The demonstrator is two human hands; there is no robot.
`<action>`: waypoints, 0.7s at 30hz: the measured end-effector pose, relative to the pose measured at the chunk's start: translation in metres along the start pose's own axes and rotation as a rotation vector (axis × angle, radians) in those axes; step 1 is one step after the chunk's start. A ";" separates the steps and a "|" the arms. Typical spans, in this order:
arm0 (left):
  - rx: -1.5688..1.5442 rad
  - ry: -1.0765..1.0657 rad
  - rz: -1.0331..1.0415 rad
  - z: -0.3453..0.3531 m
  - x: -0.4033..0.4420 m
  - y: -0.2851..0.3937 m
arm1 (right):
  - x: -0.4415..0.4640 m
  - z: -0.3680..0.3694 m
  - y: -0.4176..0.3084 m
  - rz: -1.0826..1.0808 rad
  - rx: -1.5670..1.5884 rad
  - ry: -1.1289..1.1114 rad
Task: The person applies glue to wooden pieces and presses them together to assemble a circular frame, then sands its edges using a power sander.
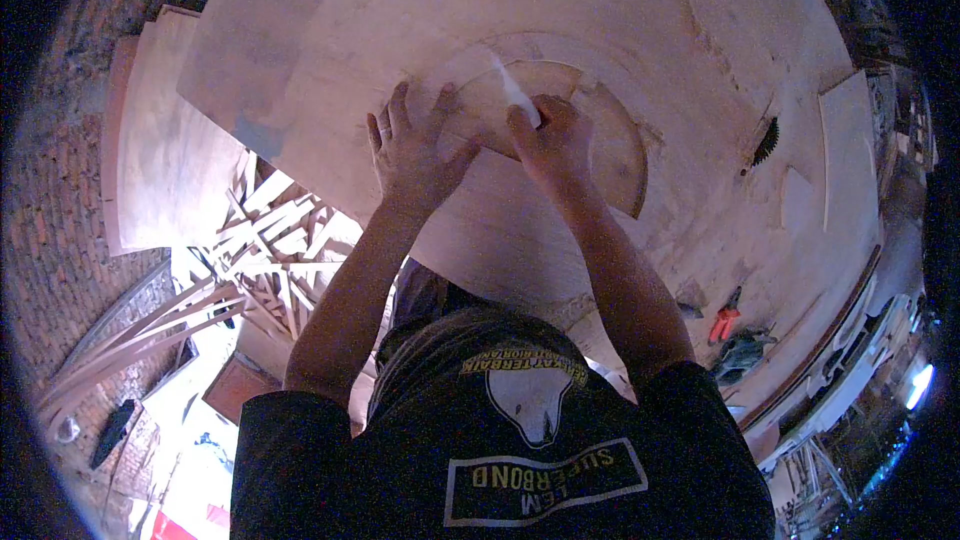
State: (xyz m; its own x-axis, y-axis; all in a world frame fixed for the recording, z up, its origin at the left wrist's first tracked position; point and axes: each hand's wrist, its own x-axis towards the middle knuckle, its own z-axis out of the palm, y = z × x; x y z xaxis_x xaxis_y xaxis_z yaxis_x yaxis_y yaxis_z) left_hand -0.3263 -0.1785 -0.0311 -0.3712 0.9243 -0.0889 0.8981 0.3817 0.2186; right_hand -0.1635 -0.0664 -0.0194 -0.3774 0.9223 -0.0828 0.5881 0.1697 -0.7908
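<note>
On a large wooden board (340, 50), my left hand (410, 145) lies with its fingers spread, next to a curved wooden piece (618, 135). My right hand (555, 140) is closed around a small white squeeze bottle (515, 90). The bottle's thin tapered tip points away from me, over the curved piece. Most of the bottle's body is hidden in my fist. Part of the curved piece's near edge passes under my right hand and forearm.
A dark toothed saw blade (766, 143) shows at the right of the worktop. Closer to me on that side are red-handled pliers (725, 320). Many loose wood strips (285, 240) are piled at the left, beside leaning panels (165, 140) and a brick wall (60, 210).
</note>
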 end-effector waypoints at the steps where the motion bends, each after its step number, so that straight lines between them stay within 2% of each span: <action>1: -0.011 -0.009 -0.007 0.000 -0.001 0.000 | 0.001 0.002 0.006 -0.004 -0.032 -0.004; 11: -0.017 -0.023 -0.008 0.005 0.002 0.003 | 0.008 0.003 0.008 -0.011 -0.069 -0.021; 17: 0.002 -0.056 -0.027 0.006 0.003 0.006 | 0.003 -0.011 0.000 0.143 0.064 -0.090; 20: 0.017 -0.100 -0.029 0.001 0.006 0.010 | 0.000 -0.013 0.010 0.017 -0.066 0.001; 21: 0.016 -0.085 -0.021 0.004 0.005 0.009 | -0.001 -0.014 0.011 0.037 -0.045 -0.005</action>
State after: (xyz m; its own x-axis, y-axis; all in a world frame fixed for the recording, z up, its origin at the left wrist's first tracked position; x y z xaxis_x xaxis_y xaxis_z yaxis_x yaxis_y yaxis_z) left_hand -0.3193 -0.1702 -0.0331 -0.3690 0.9126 -0.1759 0.8942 0.4002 0.2006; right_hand -0.1470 -0.0609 -0.0196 -0.3585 0.9264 -0.1150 0.6333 0.1508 -0.7590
